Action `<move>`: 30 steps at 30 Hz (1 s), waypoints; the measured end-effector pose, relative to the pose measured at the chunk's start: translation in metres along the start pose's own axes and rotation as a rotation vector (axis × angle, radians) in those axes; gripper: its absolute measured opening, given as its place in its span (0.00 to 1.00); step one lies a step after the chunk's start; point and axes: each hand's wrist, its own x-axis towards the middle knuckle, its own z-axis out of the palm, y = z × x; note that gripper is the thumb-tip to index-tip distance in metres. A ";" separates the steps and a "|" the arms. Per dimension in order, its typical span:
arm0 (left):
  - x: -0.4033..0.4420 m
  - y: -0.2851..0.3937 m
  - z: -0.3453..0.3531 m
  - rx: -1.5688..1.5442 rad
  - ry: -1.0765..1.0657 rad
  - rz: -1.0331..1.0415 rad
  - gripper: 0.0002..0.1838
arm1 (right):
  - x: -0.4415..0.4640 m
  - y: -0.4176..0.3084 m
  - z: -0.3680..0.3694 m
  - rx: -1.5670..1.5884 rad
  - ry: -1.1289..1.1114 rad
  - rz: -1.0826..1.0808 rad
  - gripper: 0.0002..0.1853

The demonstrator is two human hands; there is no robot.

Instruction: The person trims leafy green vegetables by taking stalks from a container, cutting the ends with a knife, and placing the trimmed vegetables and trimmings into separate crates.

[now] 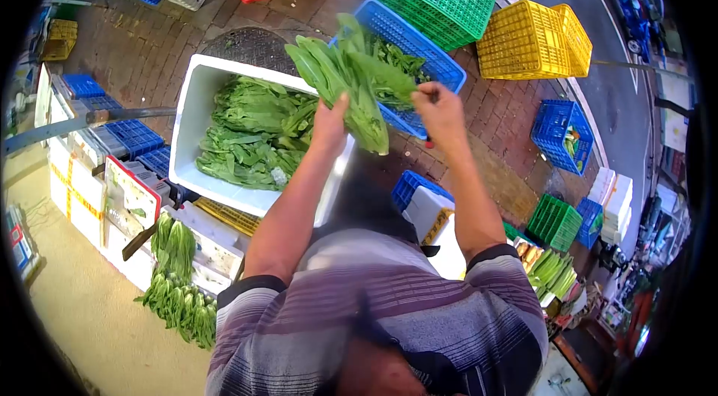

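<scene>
Brick pavement [164,29] underfoot; left hand [329,125] grasps leafy bunch [360,108], right hand [443,118] pinches outer leaf [385,76]; looks like stripping step, next pull needing firm left hold

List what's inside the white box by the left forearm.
The white box holds heaped leafy greens. What lies beneath them is covered, and the left forearm hides part of the interior.

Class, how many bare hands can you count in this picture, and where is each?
2. The left hand grips the leafy vegetable at centre; the right hand is farther right, at the tip of a leaf. No others show.
</scene>
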 end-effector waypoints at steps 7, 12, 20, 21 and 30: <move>0.005 -0.002 -0.007 -0.080 -0.003 -0.069 0.22 | 0.015 0.049 -0.048 0.154 0.174 0.137 0.08; 0.009 -0.003 -0.009 -0.088 0.014 -0.067 0.20 | 0.029 0.099 -0.053 0.186 0.283 0.173 0.08; 0.007 -0.002 0.001 -0.105 0.015 -0.044 0.21 | 0.042 0.156 -0.053 -0.625 0.214 0.141 0.19; 0.008 -0.001 0.002 -0.080 0.025 -0.031 0.21 | 0.041 0.172 -0.048 -0.635 0.259 0.044 0.18; 0.003 -0.004 0.021 0.059 -0.008 0.055 0.19 | -0.018 0.027 0.018 -0.352 -0.358 -0.271 0.15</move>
